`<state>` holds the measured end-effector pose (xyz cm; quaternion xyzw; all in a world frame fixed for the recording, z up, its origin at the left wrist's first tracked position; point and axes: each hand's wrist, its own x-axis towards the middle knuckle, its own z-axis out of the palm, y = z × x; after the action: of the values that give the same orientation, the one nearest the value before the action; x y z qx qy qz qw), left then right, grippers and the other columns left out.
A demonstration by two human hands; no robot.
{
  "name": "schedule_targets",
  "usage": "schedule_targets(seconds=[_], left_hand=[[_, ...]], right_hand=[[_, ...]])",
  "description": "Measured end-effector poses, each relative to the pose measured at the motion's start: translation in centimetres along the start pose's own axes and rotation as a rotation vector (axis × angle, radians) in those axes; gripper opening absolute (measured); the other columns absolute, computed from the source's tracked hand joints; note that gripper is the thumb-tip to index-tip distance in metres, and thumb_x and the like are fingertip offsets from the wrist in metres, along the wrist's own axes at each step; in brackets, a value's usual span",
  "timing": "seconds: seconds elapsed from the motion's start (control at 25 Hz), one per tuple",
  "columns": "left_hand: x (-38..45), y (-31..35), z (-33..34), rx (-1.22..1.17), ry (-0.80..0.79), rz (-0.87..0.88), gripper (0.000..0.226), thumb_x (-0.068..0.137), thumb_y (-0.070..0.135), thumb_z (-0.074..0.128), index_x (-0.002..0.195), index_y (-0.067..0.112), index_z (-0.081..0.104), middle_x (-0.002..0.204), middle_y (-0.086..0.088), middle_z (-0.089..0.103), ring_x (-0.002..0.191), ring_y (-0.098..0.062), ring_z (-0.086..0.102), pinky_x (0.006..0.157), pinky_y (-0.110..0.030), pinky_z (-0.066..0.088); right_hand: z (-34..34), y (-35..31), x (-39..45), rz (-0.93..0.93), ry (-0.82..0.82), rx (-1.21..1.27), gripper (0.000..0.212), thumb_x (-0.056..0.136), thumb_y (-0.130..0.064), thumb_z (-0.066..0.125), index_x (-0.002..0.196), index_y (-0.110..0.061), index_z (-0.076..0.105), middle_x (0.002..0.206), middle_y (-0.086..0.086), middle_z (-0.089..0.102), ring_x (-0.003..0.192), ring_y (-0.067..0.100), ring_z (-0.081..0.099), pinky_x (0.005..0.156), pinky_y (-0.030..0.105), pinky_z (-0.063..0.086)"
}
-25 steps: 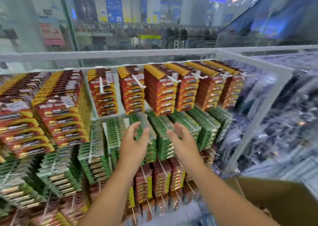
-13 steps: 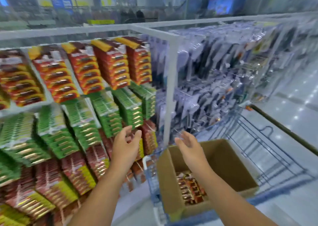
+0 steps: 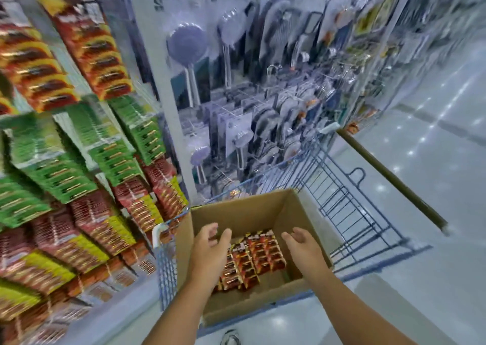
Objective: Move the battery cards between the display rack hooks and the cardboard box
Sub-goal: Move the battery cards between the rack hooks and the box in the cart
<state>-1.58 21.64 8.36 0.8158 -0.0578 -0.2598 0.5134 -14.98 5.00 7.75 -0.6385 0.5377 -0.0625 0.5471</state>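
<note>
In the cardboard box point(image 3: 244, 214), battery cards point(image 3: 252, 258) lie between left hand point(image 3: 210, 250) and right hand point(image 3: 305, 247).

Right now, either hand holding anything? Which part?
Nothing held. Left hand and right hand are open and empty over the cardboard box, above the battery cards inside.

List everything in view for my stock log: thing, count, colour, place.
box: one, brown cardboard, open, in the cart.
battery cards: a red and yellow stack, count unclear, on the box floor.
rack cards: many, red, orange, green and yellow, hanging at left.
cart: one, blue wire, under the box.
shower heads: several, grey, in clear packs, hanging behind the cart.
floor: grey, glossy, at right.
left hand: empty, fingers relaxed, over the box.
right hand: empty, fingers relaxed, over the box.
</note>
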Motion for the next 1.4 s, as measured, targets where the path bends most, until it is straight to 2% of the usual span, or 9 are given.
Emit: schedule_targets(seconds=[0.36,0.48,0.72,0.88,1.0,1.08,1.28,1.32,1.4], left_hand=[[9.1,-7.2,11.7,0.181,-0.093,-0.222,0.045,0.098,0.040,0.066,0.135,0.016,0.061,0.138,-0.003,0.064,0.123,-0.022,0.062,0.107,-0.037,0.047],[11.6,-9.6,15.2,0.219,-0.095,-0.329,0.048,0.102,0.043,0.060,0.142,0.019,0.054,0.142,0.000,0.060,0.127,-0.022,0.059,0.097,-0.031,0.045],[17.1,-15.6,22.0,0.177,-0.089,-0.527,0.047,0.102,0.044,0.060,0.141,0.019,0.052,0.121,0.000,0.062,0.094,-0.016,0.057,0.074,-0.031,0.047],[20.3,-20.1,25.5,0.184,-0.102,-0.613,0.051,0.100,0.040,0.064,0.145,0.022,0.050,0.124,-0.002,0.064,0.103,-0.019,0.065,0.086,-0.033,0.056],[22.0,-21.8,27.2,0.191,-0.139,-0.639,0.051,0.103,0.037,0.061,0.149,0.022,0.045,0.136,-0.003,0.060,0.118,-0.023,0.061,0.087,-0.030,0.045],[23.3,-22.4,28.2,0.221,-0.147,-0.630,0.048,0.104,0.035,0.059,0.148,0.022,0.046,0.130,-0.002,0.061,0.108,-0.020,0.059,0.083,-0.030,0.042],[25.5,-24.0,30.3,0.282,-0.074,-0.709,0.049,0.098,0.030,0.068,0.143,0.021,0.050,0.135,-0.006,0.059,0.122,-0.029,0.060,0.087,-0.032,0.050],[25.7,-24.4,30.6,0.269,-0.072,-0.716,0.048,0.098,0.029,0.069,0.142,0.021,0.051,0.134,-0.006,0.060,0.121,-0.029,0.061,0.089,-0.034,0.051],[26.1,-24.5,30.6,0.218,-0.088,-0.725,0.045,0.101,0.025,0.065,0.144,0.020,0.052,0.134,-0.007,0.061,0.119,-0.027,0.061,0.087,-0.035,0.050]], right_hand=[[2.8,6.1,11.8,0.301,-0.068,-0.089,0.061,0.102,-0.036,0.062,0.152,-0.007,0.044,0.147,0.012,0.055,0.135,0.029,0.051,0.104,0.033,0.040],[4.2,8.2,16.3,0.407,-0.093,-0.047,0.058,0.101,-0.036,0.062,0.149,-0.007,0.046,0.138,0.011,0.059,0.127,0.029,0.057,0.099,0.034,0.045],[8.0,13.2,25.7,0.667,-0.133,0.202,0.034,0.107,-0.025,0.051,0.121,0.002,0.067,0.116,0.023,0.070,0.108,0.038,0.068,0.104,0.045,0.053],[10.3,15.9,29.6,0.844,-0.139,0.312,0.036,0.107,-0.030,0.052,0.097,-0.001,0.071,0.095,0.019,0.073,0.090,0.034,0.069,0.098,0.047,0.054],[12.1,17.5,32.1,0.895,-0.120,0.414,0.037,0.107,-0.032,0.052,0.113,-0.002,0.073,0.101,0.022,0.074,0.091,0.036,0.071,0.075,0.044,0.059],[12.8,18.6,33.6,0.939,-0.093,0.529,0.039,0.109,-0.032,0.048,0.125,-0.003,0.068,0.113,0.027,0.071,0.106,0.040,0.068,0.083,0.047,0.057],[13.5,19.9,35.0,0.927,-0.093,0.542,0.043,0.113,-0.022,0.035,0.147,0.001,0.046,0.154,0.029,0.044,0.143,0.042,0.044,0.102,0.046,0.044],[13.7,20.6,35.3,0.908,-0.086,0.540,0.043,0.112,-0.013,0.035,0.150,0.005,0.042,0.158,0.029,0.040,0.139,0.042,0.048,0.097,0.042,0.048],[13.6,21.2,35.1,0.884,-0.062,0.523,0.039,0.109,-0.003,0.038,0.145,0.010,0.047,0.151,0.031,0.047,0.107,0.039,0.062,0.076,0.036,0.049]])
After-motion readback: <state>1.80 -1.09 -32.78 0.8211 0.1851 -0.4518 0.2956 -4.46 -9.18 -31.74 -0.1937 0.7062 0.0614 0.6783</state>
